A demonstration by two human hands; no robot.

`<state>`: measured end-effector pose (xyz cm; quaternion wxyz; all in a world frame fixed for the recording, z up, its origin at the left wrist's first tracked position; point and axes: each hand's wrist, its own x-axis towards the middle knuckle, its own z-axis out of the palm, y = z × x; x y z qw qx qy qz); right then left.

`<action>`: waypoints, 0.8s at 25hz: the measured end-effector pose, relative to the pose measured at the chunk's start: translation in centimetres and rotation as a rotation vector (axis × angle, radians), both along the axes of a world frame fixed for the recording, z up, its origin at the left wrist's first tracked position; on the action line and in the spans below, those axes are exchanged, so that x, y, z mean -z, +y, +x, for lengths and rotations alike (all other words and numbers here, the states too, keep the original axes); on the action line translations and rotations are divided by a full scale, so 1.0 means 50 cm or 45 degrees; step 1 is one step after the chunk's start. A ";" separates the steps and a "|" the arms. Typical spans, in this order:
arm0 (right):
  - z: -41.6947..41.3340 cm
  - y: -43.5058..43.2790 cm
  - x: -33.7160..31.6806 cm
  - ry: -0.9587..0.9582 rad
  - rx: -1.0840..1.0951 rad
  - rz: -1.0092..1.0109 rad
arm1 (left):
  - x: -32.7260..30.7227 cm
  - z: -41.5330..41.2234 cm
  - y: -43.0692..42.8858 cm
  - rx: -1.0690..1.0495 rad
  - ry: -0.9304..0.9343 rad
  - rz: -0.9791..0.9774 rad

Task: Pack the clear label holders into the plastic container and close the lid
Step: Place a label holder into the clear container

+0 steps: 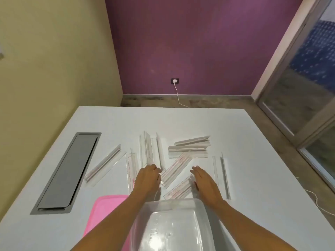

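Observation:
Several clear label holders lie scattered on the white table (253, 169), some with pink print. My left hand (147, 178) rests with curled fingers on the near ends of an upright pair of holders (151, 151); whether it grips them I cannot tell. My right hand (204, 182) is flat, fingers extended, over the near holder (178, 190). Another holder (176, 168) lies diagonally between the hands. The clear plastic container (172, 225) stands open and empty at the near edge, between my forearms. The pink lid (105, 209) lies flat to its left, partly under my left arm.
A grey cable hatch (68, 171) is set into the table at the left. More holders lie at the left (105, 164), far right (222, 175) and back right (190, 148). A white cable (178, 95) runs from a wall socket; glass doors stand at the right.

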<state>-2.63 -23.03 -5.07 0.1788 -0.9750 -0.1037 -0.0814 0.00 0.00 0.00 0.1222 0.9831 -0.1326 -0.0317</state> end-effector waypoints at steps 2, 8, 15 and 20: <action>0.013 -0.017 0.014 -0.002 -0.040 -0.012 | 0.014 0.014 -0.025 0.025 0.185 -0.023; 0.034 -0.027 0.029 0.111 -0.154 -0.015 | 0.047 0.024 -0.100 0.054 0.566 -0.038; 0.050 -0.020 0.020 0.131 -0.170 -0.104 | 0.056 0.015 -0.133 0.013 0.596 -0.038; 0.056 -0.037 -0.023 0.093 -0.190 0.004 | 0.015 0.024 -0.122 -0.085 0.528 -0.316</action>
